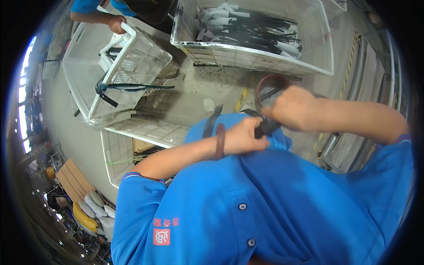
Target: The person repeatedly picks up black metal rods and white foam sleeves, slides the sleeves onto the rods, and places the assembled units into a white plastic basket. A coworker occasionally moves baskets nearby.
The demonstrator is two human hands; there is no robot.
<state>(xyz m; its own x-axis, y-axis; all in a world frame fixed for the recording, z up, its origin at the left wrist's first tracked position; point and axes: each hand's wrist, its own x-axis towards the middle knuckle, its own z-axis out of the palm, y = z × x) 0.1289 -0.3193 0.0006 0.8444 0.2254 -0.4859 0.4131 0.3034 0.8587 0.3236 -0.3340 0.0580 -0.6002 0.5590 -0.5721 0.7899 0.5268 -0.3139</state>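
My left hand (246,135), with a reddish bracelet at its wrist, grips a dark cylindrical part (267,128) close to my body. My right hand (293,107) is closed at the other end of that dark part; it is blurred, and what its fingers hold there cannot be made out. Just beyond my right hand stands a round reddish-brown tub (261,87) with dark pieces in it. Farther out, a white perforated plastic crate (232,48) holds black parts (258,31) with white-wrapped ends.
At the upper left, a co-worker's hand (116,25) holds the rim of a tilted white crate (131,36), with dark straps hanging over it. Another white crate (142,127) stands by my left forearm. Metal-framed panels (359,79) lie at the right; cardboard (75,180) and sacks are at lower left.
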